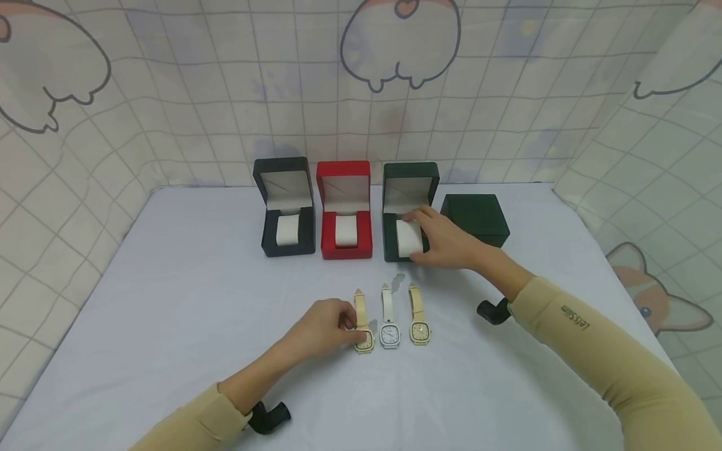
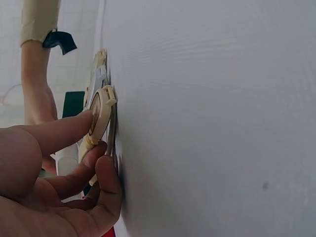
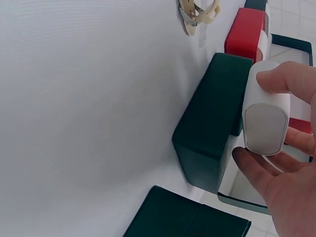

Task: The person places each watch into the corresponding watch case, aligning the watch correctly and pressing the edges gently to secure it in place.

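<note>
My left hand (image 1: 318,327) pinches the leftmost gold watch (image 1: 361,310) near its case. In the left wrist view, the thumb presses the watch face (image 2: 98,111) while curled fingers sit beneath the strap. A silver watch (image 1: 389,335) and another gold watch (image 1: 420,332) lie to the right of it. My right hand (image 1: 448,241) grips a white watch cushion (image 3: 269,106) between thumb and fingers. The right wrist view shows this cushion raised partly out of the open dark green box (image 3: 212,108), whose lid (image 1: 410,170) stands up behind it.
Left of the green box stand an open red box (image 1: 346,253) and an open black box (image 1: 271,241), each with a white cushion inside. A closed green box (image 1: 476,216) sits right of them, beside my right forearm. A patterned cloth wall (image 1: 316,113) rises behind the white table (image 1: 197,263).
</note>
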Available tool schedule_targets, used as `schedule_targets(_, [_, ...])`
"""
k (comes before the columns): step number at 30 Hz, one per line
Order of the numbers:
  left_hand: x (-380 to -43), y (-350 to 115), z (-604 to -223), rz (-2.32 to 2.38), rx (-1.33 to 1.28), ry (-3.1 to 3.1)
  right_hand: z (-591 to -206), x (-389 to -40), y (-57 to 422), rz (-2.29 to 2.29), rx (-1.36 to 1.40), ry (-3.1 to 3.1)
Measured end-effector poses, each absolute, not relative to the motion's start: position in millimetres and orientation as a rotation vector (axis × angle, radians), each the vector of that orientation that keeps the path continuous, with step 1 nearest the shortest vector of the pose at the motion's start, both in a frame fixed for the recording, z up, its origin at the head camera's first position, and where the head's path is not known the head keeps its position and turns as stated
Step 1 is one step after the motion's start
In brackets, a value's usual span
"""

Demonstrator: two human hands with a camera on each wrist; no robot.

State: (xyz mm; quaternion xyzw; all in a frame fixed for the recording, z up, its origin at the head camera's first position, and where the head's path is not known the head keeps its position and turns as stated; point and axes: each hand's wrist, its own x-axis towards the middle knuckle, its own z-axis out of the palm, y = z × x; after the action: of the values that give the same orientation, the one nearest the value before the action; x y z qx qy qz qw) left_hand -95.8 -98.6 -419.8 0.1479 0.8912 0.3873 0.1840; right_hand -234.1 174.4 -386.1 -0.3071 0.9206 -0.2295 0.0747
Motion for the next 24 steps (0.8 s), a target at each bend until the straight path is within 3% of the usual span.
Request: schedule_targets(24, [-98.9, -109.9, -419.5, 1.222, 0.331, 2.406, -386.8, -231.6, 179.0, -0.786, -0.855, 2.784])
